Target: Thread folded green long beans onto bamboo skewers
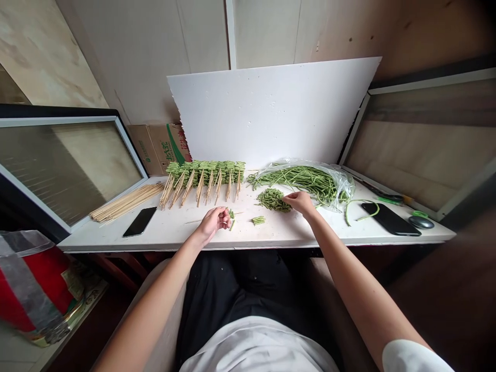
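Observation:
My left hand (214, 219) is closed on a thin bamboo skewer (197, 221) with a few green bean pieces (231, 217) threaded at its tip, held just above the white table (163, 232). My right hand (300, 200) reaches forward, its fingers pinched at the edge of a small pile of cut bean pieces (273, 199). A tiny cluster of cut pieces (258, 220) lies between my two hands. Behind them stands a row of finished bean skewers (203, 178).
Long green beans (306, 181) spill from a clear plastic bag at the right. A bundle of bare skewers (124, 202) and a black phone (140, 221) lie at the left. Another phone (390, 218), scissors (391, 197) and a small round object (421, 221) sit far right.

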`<state>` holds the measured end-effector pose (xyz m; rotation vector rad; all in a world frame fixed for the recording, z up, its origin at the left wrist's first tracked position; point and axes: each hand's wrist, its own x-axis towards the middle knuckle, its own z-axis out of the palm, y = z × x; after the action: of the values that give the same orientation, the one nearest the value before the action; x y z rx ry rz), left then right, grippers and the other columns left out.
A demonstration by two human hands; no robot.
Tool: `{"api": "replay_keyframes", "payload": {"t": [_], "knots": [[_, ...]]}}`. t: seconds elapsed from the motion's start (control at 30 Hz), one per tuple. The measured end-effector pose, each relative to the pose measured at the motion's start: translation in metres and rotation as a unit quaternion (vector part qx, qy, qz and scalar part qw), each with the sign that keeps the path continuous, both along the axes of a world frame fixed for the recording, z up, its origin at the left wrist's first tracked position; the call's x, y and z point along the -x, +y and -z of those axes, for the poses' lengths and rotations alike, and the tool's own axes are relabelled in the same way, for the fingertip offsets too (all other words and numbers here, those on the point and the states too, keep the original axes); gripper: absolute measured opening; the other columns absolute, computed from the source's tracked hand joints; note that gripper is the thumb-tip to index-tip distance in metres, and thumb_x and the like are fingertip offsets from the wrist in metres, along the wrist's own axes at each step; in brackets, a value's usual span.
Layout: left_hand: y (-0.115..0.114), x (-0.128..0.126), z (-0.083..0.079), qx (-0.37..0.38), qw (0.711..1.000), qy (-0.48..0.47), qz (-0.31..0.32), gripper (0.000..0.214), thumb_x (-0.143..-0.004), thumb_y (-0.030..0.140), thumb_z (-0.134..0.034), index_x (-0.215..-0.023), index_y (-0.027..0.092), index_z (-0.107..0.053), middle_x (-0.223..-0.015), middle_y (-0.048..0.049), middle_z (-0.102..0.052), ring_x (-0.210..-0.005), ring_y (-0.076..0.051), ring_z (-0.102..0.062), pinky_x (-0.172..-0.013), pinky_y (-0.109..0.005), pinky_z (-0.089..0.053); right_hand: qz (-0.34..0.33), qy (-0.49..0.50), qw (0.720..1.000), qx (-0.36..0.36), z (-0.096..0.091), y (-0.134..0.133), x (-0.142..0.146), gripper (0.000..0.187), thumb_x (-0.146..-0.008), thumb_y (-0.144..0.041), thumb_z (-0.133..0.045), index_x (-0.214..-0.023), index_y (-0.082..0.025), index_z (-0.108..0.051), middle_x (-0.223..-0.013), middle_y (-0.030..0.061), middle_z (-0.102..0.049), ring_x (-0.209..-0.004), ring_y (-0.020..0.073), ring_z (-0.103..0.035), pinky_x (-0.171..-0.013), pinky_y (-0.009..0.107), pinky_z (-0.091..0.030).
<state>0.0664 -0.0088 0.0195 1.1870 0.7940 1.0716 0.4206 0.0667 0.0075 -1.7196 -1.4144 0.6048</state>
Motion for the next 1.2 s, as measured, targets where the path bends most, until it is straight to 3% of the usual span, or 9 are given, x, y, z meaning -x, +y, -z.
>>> {"api": "replay_keyframes", "payload": {"t": [0.2,0.37,0.47,0.53,0.67,0.83,1.03,1.2], "knots": [[0.007,0.003,0.009,-0.037,0.998,0.051,-0.02,0.03,-0.087,0.042,-0.075,-0.088,0.013,-0.073,-0.076,-0.0049,-0.065,-0.068,-0.014,-0.06,-0.059,-0.024,-0.042,-0.026,-0.053,0.998,0.035,-0.011,-0.003,-0.007,0.032,-0.079,-0.041,-0.076,-0.063,-0.014,-0.073,-0.055,0.0062,-0.061,-0.051,0.0139,-0.046,-0.052,0.03,-0.033],[0.009,0.003,0.014,-0.057,0.995,0.085,-0.021,0.041,-0.084,0.049,-0.083,-0.1,0.011,-0.08,-0.08,-0.0067,-0.07,-0.066,-0.012,-0.06,-0.06,-0.023,-0.045,-0.064,-0.025,0.998,-0.002,-0.028,-0.015,0.008,0.038,-0.085,-0.05,-0.073,-0.075,-0.013,-0.079,-0.061,0.0069,-0.067,-0.05,0.0121,-0.044,-0.051,0.029,-0.031],[0.007,0.001,0.012,-0.064,0.993,0.094,-0.037,0.044,-0.081,0.048,-0.087,-0.101,0.01,-0.08,-0.087,-0.01,-0.074,-0.072,-0.015,-0.067,-0.063,-0.024,-0.049,-0.173,0.026,0.983,-0.05,-0.038,-0.028,0.035,0.047,-0.085,-0.06,-0.073,-0.086,-0.014,-0.082,-0.069,0.0074,-0.072,-0.053,0.0126,-0.048,-0.05,0.027,-0.032],[0.004,-0.002,0.009,-0.063,0.992,0.097,-0.055,0.044,-0.079,0.047,-0.09,-0.101,0.01,-0.079,-0.094,-0.0133,-0.078,-0.077,-0.017,-0.073,-0.065,-0.024,-0.05,-0.259,0.081,0.96,-0.072,-0.042,-0.039,0.057,0.051,-0.083,-0.063,-0.076,-0.096,-0.015,-0.082,-0.083,0.0099,-0.078,-0.061,0.0154,-0.059,-0.052,0.027,-0.039],[-0.003,-0.007,0.0,-0.048,0.992,0.083,-0.077,0.048,-0.075,0.047,-0.093,-0.104,0.012,-0.077,-0.103,-0.0164,-0.081,-0.085,-0.023,-0.079,-0.064,-0.024,-0.051,-0.378,0.072,0.914,-0.127,-0.044,-0.061,0.098,0.042,-0.084,-0.057,-0.079,-0.098,-0.018,-0.083,-0.095,0.0093,-0.081,-0.085,0.0213,-0.073,-0.071,0.03,-0.054],[-0.01,-0.012,-0.007,-0.046,0.993,0.069,-0.081,0.051,-0.072,0.047,-0.095,-0.103,0.011,-0.078,-0.1,-0.0176,-0.082,-0.088,-0.028,-0.081,-0.062,-0.025,-0.051,-0.368,0.055,0.91,-0.182,-0.037,-0.076,0.125,0.036,-0.086,-0.053,-0.08,-0.094,-0.018,-0.083,-0.088,0.0088,-0.08,-0.081,0.0217,-0.073,-0.069,0.03,-0.055],[-0.012,-0.01,-0.011,-0.058,0.99,0.099,-0.082,0.055,-0.073,0.051,-0.093,-0.107,0.011,-0.078,-0.106,-0.0179,-0.081,-0.096,-0.031,-0.081,-0.072,-0.03,-0.058,-0.29,-0.012,0.916,-0.277,-0.028,-0.082,0.138,0.02,-0.091,-0.042,-0.078,-0.093,-0.023,-0.084,-0.088,0.0092,-0.078,-0.086,0.0239,-0.07,-0.071,0.034,-0.055],[-0.007,0.007,-0.016,-0.091,0.977,0.188,-0.037,0.053,-0.088,0.051,-0.08,-0.125,0.013,-0.073,-0.113,-0.0169,-0.08,-0.098,-0.029,-0.08,-0.083,-0.035,-0.06,-0.263,0.094,0.931,-0.236,-0.025,-0.078,0.138,0.023,-0.087,-0.046,-0.081,-0.087,-0.024,-0.083,-0.094,0.0092,-0.08,-0.089,0.0268,-0.075,-0.067,0.035,-0.058]]}}
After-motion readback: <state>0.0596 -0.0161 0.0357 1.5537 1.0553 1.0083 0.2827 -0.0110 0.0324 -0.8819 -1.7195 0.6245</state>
